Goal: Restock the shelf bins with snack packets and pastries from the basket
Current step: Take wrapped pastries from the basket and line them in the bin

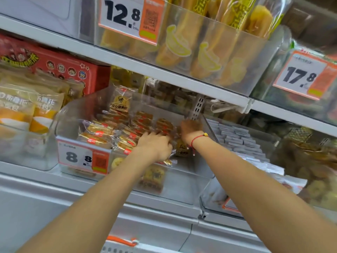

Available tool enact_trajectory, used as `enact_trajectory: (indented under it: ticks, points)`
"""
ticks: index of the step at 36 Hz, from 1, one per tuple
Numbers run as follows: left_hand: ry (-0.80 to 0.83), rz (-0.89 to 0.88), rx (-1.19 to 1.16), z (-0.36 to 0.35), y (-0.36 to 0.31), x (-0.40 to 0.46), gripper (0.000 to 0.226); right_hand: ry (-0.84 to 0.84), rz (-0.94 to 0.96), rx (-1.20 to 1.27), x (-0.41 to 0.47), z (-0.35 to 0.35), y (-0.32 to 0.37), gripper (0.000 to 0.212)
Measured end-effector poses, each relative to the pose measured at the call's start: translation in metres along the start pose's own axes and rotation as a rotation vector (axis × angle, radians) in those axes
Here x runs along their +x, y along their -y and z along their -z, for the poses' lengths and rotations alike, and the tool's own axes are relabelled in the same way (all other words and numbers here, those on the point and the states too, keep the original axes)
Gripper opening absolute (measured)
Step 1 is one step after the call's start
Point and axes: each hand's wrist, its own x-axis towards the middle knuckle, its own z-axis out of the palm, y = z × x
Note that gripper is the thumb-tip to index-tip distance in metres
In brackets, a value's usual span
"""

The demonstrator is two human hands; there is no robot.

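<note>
Both hands (155, 145) (191, 129) among binned pastries (116, 134)

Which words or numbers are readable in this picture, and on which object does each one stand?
"12.8": price tag on the upper bin.
"17.8": price tag on the right upper bin.
"8.8": price tag on the pastry bin.
Chinese print on the packets, red box and small tag text: too blurred to read.

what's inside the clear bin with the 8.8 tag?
Clear bin holds wrapped pastries, one upright at the back. Left hand and right hand reach in, covering the packets under them; their grip cannot be seen.
</note>
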Motion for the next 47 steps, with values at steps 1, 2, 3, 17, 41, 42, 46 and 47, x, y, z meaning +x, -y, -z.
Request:
enact_trajectory:
  ticks: [1,2,3,17,41,42,46,47]
  points:
    - [-0.001,-0.003,-0.008,-0.001,0.001,0.000,0.045,0.024,0.000,0.052,-0.001,0.000,-0.001,0.032]
    - [-0.003,-0.007,-0.016,-0.001,0.001,0.001,0.045,0.062,0.008,0.094,0.000,0.001,-0.003,0.031]
    - [-0.002,-0.011,-0.025,-0.001,0.002,0.001,0.044,0.120,0.023,0.128,0.001,0.004,-0.004,0.027]
    - [0.003,-0.018,-0.050,-0.002,0.002,0.002,0.044,0.002,-0.095,0.085,0.003,-0.005,0.001,0.029]
    - [-0.321,-0.032,-0.098,0.031,-0.017,-0.060,0.033,0.036,0.318,0.131,-0.102,0.047,-0.041,0.031]
    - [-0.356,-0.031,-0.109,0.032,-0.018,-0.069,0.031,0.008,0.335,0.176,-0.111,0.046,-0.043,0.029]
    - [-0.494,-0.021,-0.196,0.027,-0.022,-0.107,0.024,-0.240,0.399,0.437,-0.147,0.037,-0.042,0.017]
    - [-0.520,-0.005,-0.231,0.024,-0.023,-0.116,0.022,-0.315,0.410,0.513,-0.156,0.033,-0.039,0.014]
